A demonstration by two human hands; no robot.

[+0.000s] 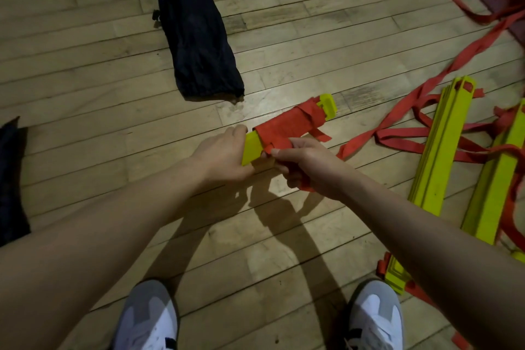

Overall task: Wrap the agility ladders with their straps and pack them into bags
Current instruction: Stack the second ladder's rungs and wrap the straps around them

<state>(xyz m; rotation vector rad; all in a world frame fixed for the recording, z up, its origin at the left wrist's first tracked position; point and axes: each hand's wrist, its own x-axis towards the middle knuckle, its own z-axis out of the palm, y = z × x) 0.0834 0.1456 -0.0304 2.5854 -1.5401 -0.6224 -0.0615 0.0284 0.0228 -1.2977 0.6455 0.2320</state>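
Two hands meet over one bundle of stacked yellow plastic ladder rungs bound in red webbing strap (284, 128), held off the wooden plank floor (85, 71) in front of the person. The left hand (224, 155) has its fingers curled round the bare yellow near end of the bundle, thumb side up, wrist straight and forearm reaching forward. The right hand (305, 163) sits just beside it, to its right, thumb and forefinger pinching the loose end of the strap at the edge of the winding, with more red strap showing under its palm; that wrist is bent slightly inward.

The step looks like finishing the wrap. To do it well, the left hand should hold the rungs square so they do not fan out, while the right keeps the strap taut and tucks the tail under a tight turn rather than leaving it slack.

Beyond the left hand, well apart, lies a long dark fabric bag (196, 28) with its mouth toward the bundle. To the right of the right hand lie unwrapped yellow rung stacks (443, 148) tangled in loose red strap.
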